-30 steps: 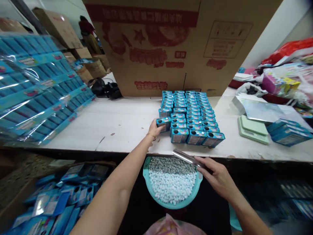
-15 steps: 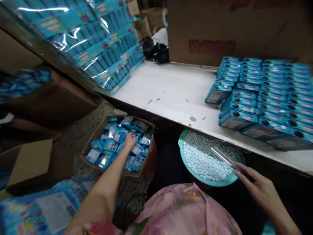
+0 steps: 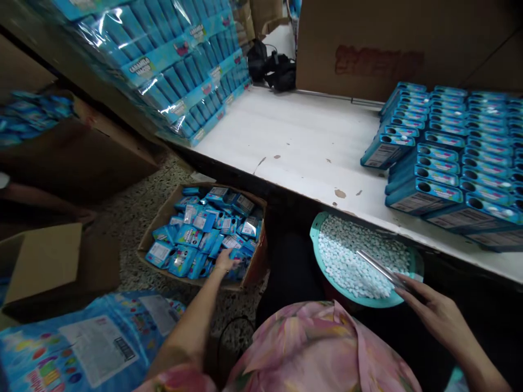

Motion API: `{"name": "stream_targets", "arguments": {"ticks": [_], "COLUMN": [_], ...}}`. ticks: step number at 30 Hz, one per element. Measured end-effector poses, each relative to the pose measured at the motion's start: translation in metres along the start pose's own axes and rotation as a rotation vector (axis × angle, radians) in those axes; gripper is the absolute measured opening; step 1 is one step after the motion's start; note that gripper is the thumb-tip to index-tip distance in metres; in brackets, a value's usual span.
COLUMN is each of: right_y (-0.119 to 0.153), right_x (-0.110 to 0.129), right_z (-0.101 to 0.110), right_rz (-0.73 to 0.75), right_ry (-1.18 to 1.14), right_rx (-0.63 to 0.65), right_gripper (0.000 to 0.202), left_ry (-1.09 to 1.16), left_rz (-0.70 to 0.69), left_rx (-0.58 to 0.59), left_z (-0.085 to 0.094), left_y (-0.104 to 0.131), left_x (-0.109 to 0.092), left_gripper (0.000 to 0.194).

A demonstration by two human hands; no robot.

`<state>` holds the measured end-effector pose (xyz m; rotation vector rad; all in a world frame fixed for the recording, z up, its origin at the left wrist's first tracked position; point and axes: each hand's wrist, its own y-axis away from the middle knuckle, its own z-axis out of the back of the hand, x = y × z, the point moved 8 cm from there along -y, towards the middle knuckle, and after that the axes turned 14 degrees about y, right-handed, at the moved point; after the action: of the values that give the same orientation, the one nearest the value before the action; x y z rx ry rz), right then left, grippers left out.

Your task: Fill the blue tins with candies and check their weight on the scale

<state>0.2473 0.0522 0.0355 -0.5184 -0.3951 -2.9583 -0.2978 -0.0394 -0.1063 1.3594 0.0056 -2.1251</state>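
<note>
My left hand (image 3: 229, 261) reaches into an open cardboard box (image 3: 255, 267) piled with small blue candy packets (image 3: 190, 237). It touches packets near the box's right front side; its fingers are blurred and partly hidden among them. My right hand (image 3: 431, 305) is closed round the near end of a narrow, shiny metal tool (image 3: 379, 267), like a tube or slim scoop. The tool slants over a turquoise basin (image 3: 316, 245) filled with small white and pale blue candies (image 3: 351, 261). Whether its tip touches the candies I cannot tell.
Rows of blue boxes (image 3: 441, 179) stand on the white table (image 3: 294, 141) at right. Wrapped display packs (image 3: 171, 71) are stacked at left. A large blue printed bag (image 3: 93, 348) and open carton (image 3: 44, 267) lie lower left. Another person's arm (image 3: 44, 201) shows at the left edge.
My left hand has moved from the packets in the middle of the box toward its right front side. My right hand still holds the metal tool over the basin. The view has shifted slightly.
</note>
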Motion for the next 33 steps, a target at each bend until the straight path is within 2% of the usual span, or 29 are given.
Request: {"name": "stream_targets", "arguments": {"ticks": [3,4,6,8,11,14,17,20,23,27,30,33], "right_y": [0.002,0.002,0.002,0.004,0.004,-0.001,-0.01,-0.025,-0.042,-0.056,-0.058,-0.054], "right_x": [-0.021,-0.025,-0.029,-0.028,-0.024,-0.025,-0.023,-0.012,0.003,0.003,-0.004,-0.012], "right_z": [-0.013,-0.015,-0.015,-0.009,0.01,0.022,0.013,-0.014,-0.04,-0.054,-0.054,-0.043], "right_rz": [0.013,0.033,0.087,0.126,0.134,0.117,0.094,0.062,0.034,-0.04,-0.027,-0.004], "right_ry": [0.054,0.077,0.148,0.27,0.483,0.623,0.67,0.586,0.434,0.216,-0.006,-0.153], "right_rx": [0.005,-0.008,-0.044,-0.069,-0.071,-0.034,0.011,0.047,0.059,0.052,0.056,0.038], "right_gripper": [0.05,0.048,0.044,0.039,0.033,0.03,0.029,0.03,0.029,0.028,0.031,0.033], "left_ry": [0.157,0.273,0.507,0.72,0.982,1.057,1.014,1.018,1.051,1.003,0.948,0.859], "left_rz": [-0.035,-0.061,-0.08,-0.019,0.126,0.159,0.18,0.241,0.295,0.303,0.23,0.1], "left_rx": [0.002,0.034,0.122,0.209,0.375,0.474,0.475,0.453,0.473,0.579,0.672,0.657], "left_z": [0.016,0.014,-0.005,-0.04,-0.114,-0.186,-0.24,-0.272,-0.29,-0.298,-0.286,-0.261], "left_y": [0.008,0.014,0.028,0.042,0.062,0.074,0.077,0.077,0.08,0.088,0.091,0.083], "left_x": [-0.039,-0.058,-0.096,-0.129,-0.171,-0.202,-0.212,-0.209,-0.211,-0.224,-0.235,-0.237], "left_gripper": [0.048,0.051,0.054,0.053,0.048,0.046,0.049,0.049,0.051,0.051,0.05,0.052]}}
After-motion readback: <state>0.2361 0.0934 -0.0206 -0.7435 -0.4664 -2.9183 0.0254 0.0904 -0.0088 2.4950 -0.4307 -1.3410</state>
